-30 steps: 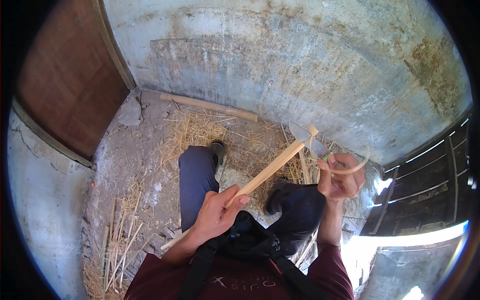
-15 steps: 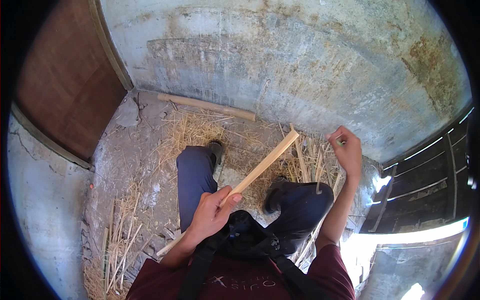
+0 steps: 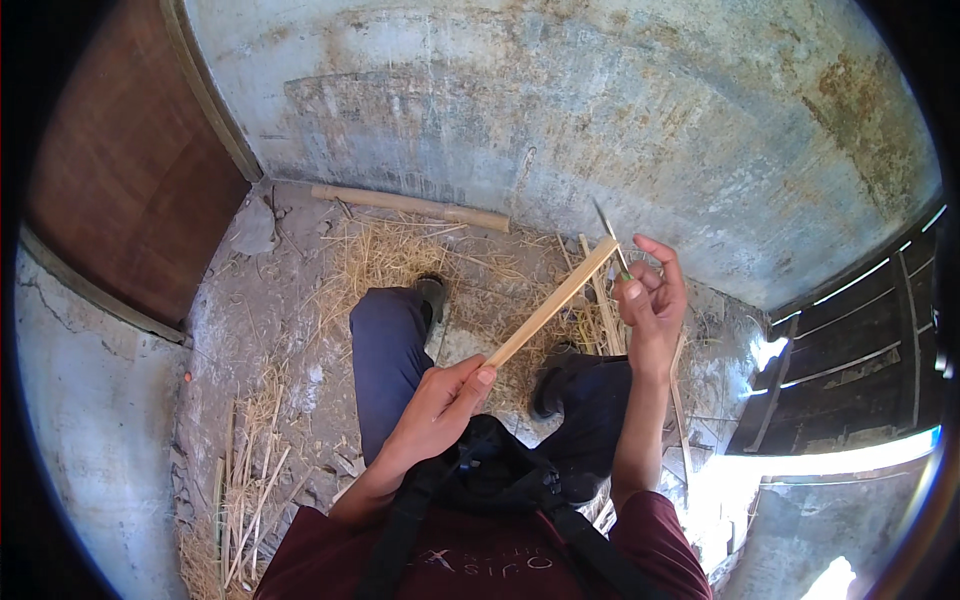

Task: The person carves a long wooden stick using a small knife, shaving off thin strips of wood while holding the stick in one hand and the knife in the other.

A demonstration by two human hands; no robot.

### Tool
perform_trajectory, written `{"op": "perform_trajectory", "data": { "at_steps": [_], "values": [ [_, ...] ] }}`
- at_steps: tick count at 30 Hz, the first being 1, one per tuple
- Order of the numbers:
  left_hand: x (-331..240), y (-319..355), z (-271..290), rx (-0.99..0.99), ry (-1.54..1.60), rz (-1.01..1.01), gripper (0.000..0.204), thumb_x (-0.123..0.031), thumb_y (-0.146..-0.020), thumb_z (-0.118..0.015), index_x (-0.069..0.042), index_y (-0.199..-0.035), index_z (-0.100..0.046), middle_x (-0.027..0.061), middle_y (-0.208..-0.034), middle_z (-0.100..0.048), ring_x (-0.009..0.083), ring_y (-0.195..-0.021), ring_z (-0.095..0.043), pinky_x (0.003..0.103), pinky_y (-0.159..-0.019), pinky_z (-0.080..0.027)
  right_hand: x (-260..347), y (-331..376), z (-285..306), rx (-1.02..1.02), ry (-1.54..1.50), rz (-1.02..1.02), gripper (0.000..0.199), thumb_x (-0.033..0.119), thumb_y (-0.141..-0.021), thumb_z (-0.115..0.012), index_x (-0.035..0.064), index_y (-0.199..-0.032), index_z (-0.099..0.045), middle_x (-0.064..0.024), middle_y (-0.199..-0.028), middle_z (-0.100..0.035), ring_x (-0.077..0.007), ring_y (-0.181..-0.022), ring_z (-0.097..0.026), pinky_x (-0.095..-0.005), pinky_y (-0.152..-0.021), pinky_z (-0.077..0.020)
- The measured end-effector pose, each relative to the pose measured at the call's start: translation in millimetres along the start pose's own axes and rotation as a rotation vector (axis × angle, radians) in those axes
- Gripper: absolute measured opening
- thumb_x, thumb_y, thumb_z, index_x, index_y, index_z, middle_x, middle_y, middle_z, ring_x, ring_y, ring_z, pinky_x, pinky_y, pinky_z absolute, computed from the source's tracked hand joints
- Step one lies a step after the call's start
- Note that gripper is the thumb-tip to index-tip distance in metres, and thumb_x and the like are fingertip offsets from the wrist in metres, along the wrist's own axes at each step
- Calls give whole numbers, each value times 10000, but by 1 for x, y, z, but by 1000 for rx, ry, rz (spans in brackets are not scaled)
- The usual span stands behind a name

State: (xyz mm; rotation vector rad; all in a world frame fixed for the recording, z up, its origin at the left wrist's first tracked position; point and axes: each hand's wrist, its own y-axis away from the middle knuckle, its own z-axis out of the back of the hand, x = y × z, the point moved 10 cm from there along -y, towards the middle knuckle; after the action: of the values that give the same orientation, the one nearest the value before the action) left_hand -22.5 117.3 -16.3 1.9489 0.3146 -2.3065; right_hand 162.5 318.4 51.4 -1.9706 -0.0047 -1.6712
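Note:
My left hand is closed round the near part of a long, flat, pale bamboo strip, with the thumb lying along it. The strip slants up and away to the right over my knees. In my right hand is a small knife, its thin blade pointing up and away. A bit of green shows at the knife's handle between my fingers. The blade crosses the strip's far end and seems to touch it; how deep it sits I cannot tell.
Straw-like shavings lie around my feet. A bamboo pole rests along the foot of the stained wall. Split strips are heaped at the left, more strips at the right. A brown door stands far left.
My right hand has come left and nearer the strip, and the knife now shows at its far end. The strip's far end has shifted slightly up and right.

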Motion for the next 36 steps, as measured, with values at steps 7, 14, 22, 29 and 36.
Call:
{"op": "perform_trajectory", "data": {
  "at_steps": [7, 14, 22, 29, 36],
  "values": [
    [1, -2, -12, 94, 195, 46, 550, -452, -1191, -367, -33, -875, -531, -14, -751, -455, 85, -637, -392, 279, -575, -342, 10, 11, -44, 31, -362, -19, 721, 339, -1000, -795, 22, -1549, -451, -159, -1116, -744, 29, -512, -333, -167, -497, -257],
    [3, 1, -17, 184, 205, 134, 497, -391, -1195, -399, -26, -888, -538, -3, -726, -438, 98, -642, -379, 293, -599, -358, 12, 12, -68, 35, -256, -63, 627, 164, -956, -827, 27, -1472, -498, -106, -1172, -737, -55, -733, -643, -184, -606, -435],
    [-9, 1, -18, 196, 244, 30, 418, -332, -1193, -416, -16, -972, -577, 10, -736, -458, 104, -663, -417, 292, -632, -395, 20, 12, -67, 31, -255, -40, 624, 107, -946, -818, 23, -1468, -488, -99, -1140, -726, -141, -920, -737, -207, -646, -439],
    [-14, 1, -6, 120, 150, 28, 451, -345, -1193, -391, -15, -953, -582, 31, -748, -492, 128, -657, -448, 320, -637, -416, 44, 24, -53, 37, -3, 176, 568, 239, -1010, -779, 21, -1440, -480, -144, -1165, -719, -133, -894, -703, -266, -797, -548],
    [-21, -6, -2, 47, 64, -13, 402, -318, -1181, -437, -7, -958, -559, 43, -697, -472, 148, -615, -432, 350, -599, -390, 80, 66, -82, 218, 439, 685, 378, 141, -853, -924, 29, -1119, -681, -127, -906, -735, -199, -686, -723, -311, -592, -569]
  ]
}}
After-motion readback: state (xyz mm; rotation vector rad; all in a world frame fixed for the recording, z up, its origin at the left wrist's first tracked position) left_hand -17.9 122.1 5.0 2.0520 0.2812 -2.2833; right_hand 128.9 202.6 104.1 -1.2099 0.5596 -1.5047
